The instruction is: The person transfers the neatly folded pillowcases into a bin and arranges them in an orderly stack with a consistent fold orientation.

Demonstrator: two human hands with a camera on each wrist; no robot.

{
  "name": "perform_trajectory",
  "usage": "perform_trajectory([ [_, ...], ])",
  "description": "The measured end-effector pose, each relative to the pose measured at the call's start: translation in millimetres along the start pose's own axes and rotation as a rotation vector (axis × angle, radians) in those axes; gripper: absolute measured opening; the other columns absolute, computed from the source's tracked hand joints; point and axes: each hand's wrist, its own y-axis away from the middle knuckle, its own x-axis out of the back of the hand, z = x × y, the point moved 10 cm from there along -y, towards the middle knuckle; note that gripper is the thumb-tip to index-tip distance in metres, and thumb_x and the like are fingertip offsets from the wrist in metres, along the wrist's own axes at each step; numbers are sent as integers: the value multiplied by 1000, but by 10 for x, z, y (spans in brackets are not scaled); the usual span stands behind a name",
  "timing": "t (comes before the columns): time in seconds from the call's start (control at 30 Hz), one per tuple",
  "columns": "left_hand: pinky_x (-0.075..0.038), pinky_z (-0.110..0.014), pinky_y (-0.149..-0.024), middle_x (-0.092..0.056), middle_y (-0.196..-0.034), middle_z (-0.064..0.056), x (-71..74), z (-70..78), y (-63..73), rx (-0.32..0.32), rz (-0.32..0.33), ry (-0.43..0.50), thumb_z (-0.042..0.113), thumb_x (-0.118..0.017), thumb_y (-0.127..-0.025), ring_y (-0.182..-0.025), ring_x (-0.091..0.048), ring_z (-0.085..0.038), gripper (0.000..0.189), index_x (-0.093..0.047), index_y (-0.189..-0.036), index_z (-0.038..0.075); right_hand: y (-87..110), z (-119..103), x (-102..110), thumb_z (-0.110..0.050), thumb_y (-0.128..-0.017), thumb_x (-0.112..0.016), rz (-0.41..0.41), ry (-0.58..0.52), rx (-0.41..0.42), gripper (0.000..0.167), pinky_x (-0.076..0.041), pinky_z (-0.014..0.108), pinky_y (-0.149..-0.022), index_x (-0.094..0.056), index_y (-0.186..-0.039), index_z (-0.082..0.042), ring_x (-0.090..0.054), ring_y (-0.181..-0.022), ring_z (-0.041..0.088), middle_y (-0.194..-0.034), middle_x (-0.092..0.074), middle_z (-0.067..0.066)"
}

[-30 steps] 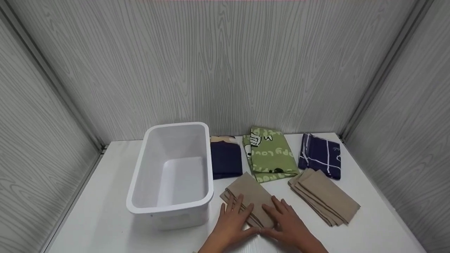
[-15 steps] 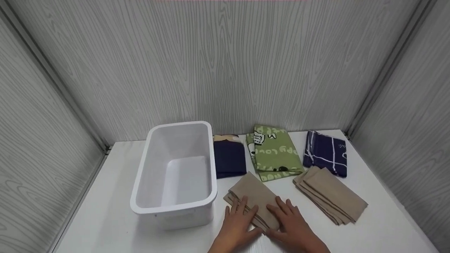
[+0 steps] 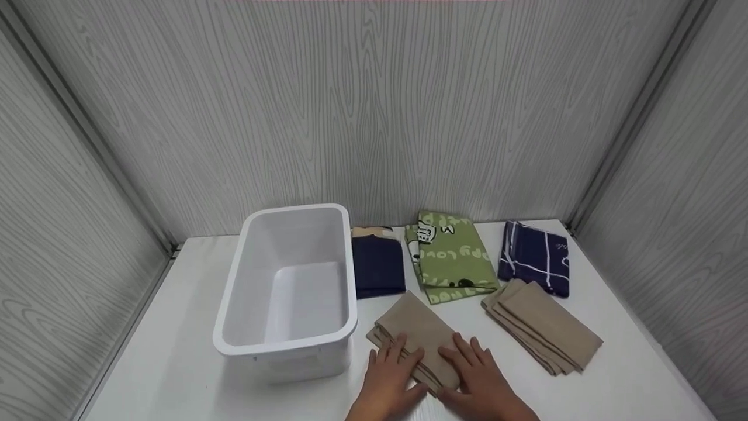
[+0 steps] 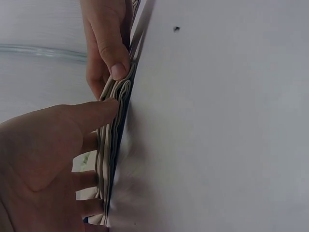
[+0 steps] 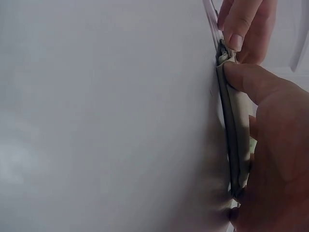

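1. Two hands show in my head view: the left hand [image 3: 388, 377] and the right hand [image 3: 482, 377], each grip spread, fingers laid on a folded tan cloth [image 3: 425, 328], clasping nothing.
2. That cloth lies on the table [image 3: 175, 351], near the white tub [image 3: 304, 363].
3. On the green cloth [image 3: 456, 257] I read pale letters, "ppy".
4. The white-lined navy cloth [image 3: 533, 254] carries script too small for me to read.
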Motion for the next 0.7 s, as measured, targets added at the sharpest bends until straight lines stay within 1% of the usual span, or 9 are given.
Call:
perform_trajectory([
  [0.2,-29,-72,-107,-34,-158,-14,-12,-6,7,16,6,-5,46,-68,-88,-143,-31,-46,59,-56,-142,25,15,-43,23,-65,-88,-59,20,0,18,76,-18,76,-108,-47,-148,-21,-18,-145,55,-162,-27,18],
  [0.3,-29,-73,-106,-34,-158,-15,9,5,29,2,17,-5,46,-67,-89,-142,-31,-48,59,-56,-142,24,33,-76,36,-65,-88,-59,16,-5,18,77,-18,76,-108,-47,-148,-19,-18,-144,56,-161,-27,19],
  [0.43,-26,-73,-108,-32,-160,-16,28,-6,32,4,4,49,53,-60,-92,-144,-28,-48,59,-55,-143,23,80,-120,24,-67,-88,-58,-7,-10,10,80,-18,76,-108,-45,-151,-18,-17,-144,57,-162,-25,20],
  [0.57,-24,-73,-109,-31,-161,-13,20,-31,1,40,-16,94,59,-54,-94,-146,-25,-47,58,-57,-139,24,136,-176,-29,-70,-86,-58,-34,35,26,87,-25,77,-105,-42,-153,-17,-20,-141,60,-161,-25,24],
  [0.63,-25,-73,-108,-33,-160,-13,30,-26,-21,43,-1,87,60,-54,-94,-146,-26,-47,57,-59,-136,22,158,-204,-63,-72,-86,-56,-52,67,31,90,-28,75,-104,-41,-153,-16,-22,-139,62,-160,-25,26],
  [0.7,-26,-74,-106,-36,-158,-14,52,-14,-37,35,32,90,58,-56,-93,-144,-28,-48,54,-62,-131,21,173,-228,-87,-72,-86,-56,-74,72,30,91,-28,75,-104,-40,-154,-14,-23,-137,64,-159,-24,29],
])
